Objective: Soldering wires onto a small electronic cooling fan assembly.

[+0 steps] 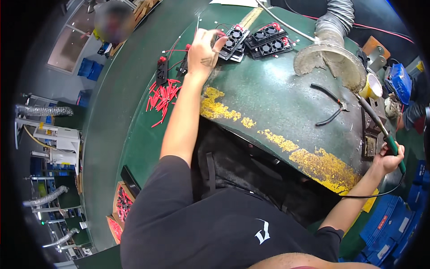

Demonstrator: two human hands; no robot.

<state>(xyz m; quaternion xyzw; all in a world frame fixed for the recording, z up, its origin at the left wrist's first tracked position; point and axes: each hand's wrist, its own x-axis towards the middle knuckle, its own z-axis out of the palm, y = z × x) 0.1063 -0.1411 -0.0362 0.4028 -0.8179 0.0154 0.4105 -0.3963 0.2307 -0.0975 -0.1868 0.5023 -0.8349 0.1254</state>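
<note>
So the whole thing sits on a big green bench top (268,98) with worn yellow paint along its near edge, and a grey fume-extraction hood (330,60) hangs over the far right part of it. As for progress, I'd guess it's somewhere in the middle: 2 rows of small black fan units (265,40) are lined up near the far edge with their red leads sticking out, a couple more single black fans (162,71) lie off to the left, and a loose heap of red sleeve pieces (161,96) is scattered on the green surface beside them, so plenty of those are unused. Can't tell from here which fans are finished and which aren't, the joints are way too small to see. Black-handled cutters (329,107) lie open on the bench, untouched, well apart from both hands. The left hand (204,51) is stretched out to the far side, fingers curled down right at the near end of the fan row, touching or pinching something there, maybe a thin lead, but I can't make out what exactly it has. The right hand (389,159) is closed in a fist around the green grip of a soldering iron (380,130), off the right edge of the bench, tip pointing up and away toward the hood, not touching any fan.
</note>
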